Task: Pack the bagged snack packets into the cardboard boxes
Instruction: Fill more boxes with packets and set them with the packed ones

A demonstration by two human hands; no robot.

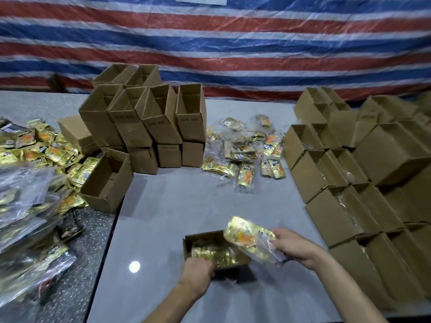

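A small open cardboard box (200,237) lies on the grey table in front of me, with gold snack packets showing inside it. My left hand (197,273) grips the box's near left edge. My right hand (295,245) holds a clear bag of gold and orange snack packets (247,236) just above the box's right end. More bagged packets (245,148) lie loose on the table farther back, in the middle.
Empty open boxes (144,117) are stacked at the back left, and one stands alone (107,180) nearer. Rows of boxes (349,183) line the right side. A heap of gold packets and bags (35,171) covers the left. A striped tarp hangs behind.
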